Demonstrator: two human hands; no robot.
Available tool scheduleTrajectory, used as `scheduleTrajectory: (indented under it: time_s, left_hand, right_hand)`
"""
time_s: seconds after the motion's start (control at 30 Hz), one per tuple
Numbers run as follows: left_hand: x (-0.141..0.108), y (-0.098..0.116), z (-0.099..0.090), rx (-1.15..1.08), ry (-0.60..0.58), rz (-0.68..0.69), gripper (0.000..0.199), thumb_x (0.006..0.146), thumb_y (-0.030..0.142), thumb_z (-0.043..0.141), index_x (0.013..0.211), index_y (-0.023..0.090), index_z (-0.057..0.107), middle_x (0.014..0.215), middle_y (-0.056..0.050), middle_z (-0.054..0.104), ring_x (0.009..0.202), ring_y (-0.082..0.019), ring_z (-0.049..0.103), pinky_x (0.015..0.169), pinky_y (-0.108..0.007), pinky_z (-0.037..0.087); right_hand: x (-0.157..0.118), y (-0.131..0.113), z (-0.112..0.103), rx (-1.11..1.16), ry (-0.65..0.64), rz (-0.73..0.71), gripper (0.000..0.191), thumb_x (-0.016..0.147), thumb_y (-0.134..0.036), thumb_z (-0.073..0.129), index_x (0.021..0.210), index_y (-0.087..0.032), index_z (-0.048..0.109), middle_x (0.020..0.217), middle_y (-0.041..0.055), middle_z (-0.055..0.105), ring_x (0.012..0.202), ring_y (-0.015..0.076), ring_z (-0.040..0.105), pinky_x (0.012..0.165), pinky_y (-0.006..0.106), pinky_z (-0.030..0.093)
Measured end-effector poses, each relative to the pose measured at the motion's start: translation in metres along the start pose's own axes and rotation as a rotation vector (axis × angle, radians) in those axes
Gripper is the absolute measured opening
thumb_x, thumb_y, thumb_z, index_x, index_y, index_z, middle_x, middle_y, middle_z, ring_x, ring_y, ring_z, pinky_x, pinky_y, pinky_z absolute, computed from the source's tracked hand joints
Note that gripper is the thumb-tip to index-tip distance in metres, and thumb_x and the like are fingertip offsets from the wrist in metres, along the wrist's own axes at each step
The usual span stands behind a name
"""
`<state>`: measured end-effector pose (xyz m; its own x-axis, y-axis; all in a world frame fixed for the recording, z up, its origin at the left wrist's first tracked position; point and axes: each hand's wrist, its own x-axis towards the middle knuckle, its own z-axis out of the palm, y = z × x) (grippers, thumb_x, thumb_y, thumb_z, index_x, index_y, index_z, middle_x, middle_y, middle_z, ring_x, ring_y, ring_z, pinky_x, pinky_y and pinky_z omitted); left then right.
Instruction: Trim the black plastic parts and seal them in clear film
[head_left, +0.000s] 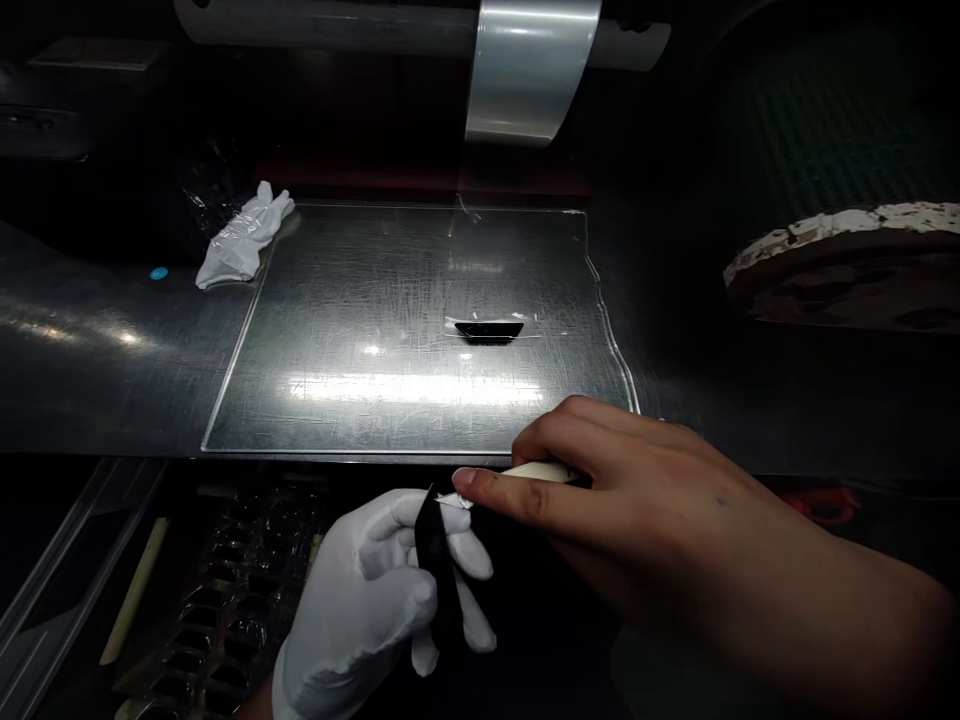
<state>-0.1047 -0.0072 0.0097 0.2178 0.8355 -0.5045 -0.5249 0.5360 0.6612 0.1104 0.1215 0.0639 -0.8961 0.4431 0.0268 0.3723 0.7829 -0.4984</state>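
Observation:
My left hand (360, 590), in a white glove, grips a small flat black piece (430, 535) between thumb and fingers, just below the front edge of the work surface. My bare right hand (600, 480) is closed around a slim cream-handled tool (541, 471). The tool's pale tip meets the upper end of the black piece, close to the gloved fingertips; the exact kind of tip is hard to make out. Beyond the hands, another black piece (489, 330), shaped like a trapezoid, lies with a strip of clear film on a scratched transparent plate (360, 290).
A crumpled white glove (246, 238) lies by the plate's left corner. At the back, a film roll (531, 70) hangs on a grey bar (360, 28). Lower left holds a clear compartment tray (217, 610) with dark pieces. A large round green object (840, 130) stands right.

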Motion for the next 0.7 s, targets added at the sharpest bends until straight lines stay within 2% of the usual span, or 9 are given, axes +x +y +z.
scheduleTrajectory:
  time_s: [0.1,0.3,0.57,0.7]
  left_hand:
    - [-0.0004,-0.0010,-0.0001,0.013,0.033,-0.009,0.049,0.081,0.058,0.082,0.108,0.019,0.071,0.070,-0.007,0.075,0.052,-0.015,0.064,0.044,-0.018,0.044]
    - [-0.0003,-0.0029,0.0013,0.055,0.017,0.043,0.046,0.083,0.059,0.079,0.104,0.019,0.071,0.068,-0.006,0.074,0.046,-0.009,0.052,0.044,-0.016,0.042]
    - [0.0018,0.0007,0.0043,0.124,0.071,-0.012,0.044,0.085,0.057,0.077,0.104,0.019,0.071,0.070,-0.004,0.072,0.050,-0.010,0.052,0.047,-0.018,0.044]
    - [0.0022,-0.0010,0.0015,0.132,0.077,-0.036,0.047,0.086,0.058,0.076,0.112,0.019,0.070,0.071,-0.004,0.072,0.048,-0.009,0.051,0.047,-0.020,0.045]
  right_hand:
    - [0.0016,-0.0008,-0.0012,-0.040,-0.001,-0.009,0.043,0.106,-0.028,0.057,0.148,-0.037,0.057,0.105,0.0034,0.065,0.088,0.0196,0.057,0.067,0.032,0.044]
    - [0.0004,-0.0015,-0.0035,-0.064,-0.012,-0.013,0.045,0.104,-0.023,0.059,0.147,-0.035,0.060,0.102,0.0035,0.065,0.084,0.0195,0.055,0.065,0.032,0.042]
    - [0.0032,-0.0032,0.0030,-0.141,0.055,0.006,0.044,0.102,-0.023,0.061,0.145,-0.031,0.063,0.096,0.0051,0.065,0.081,0.0207,0.054,0.063,0.033,0.041]
    - [0.0028,-0.0027,0.0062,-0.143,0.068,0.013,0.042,0.102,-0.023,0.061,0.144,-0.030,0.064,0.096,0.0055,0.065,0.081,0.0210,0.055,0.062,0.032,0.040]
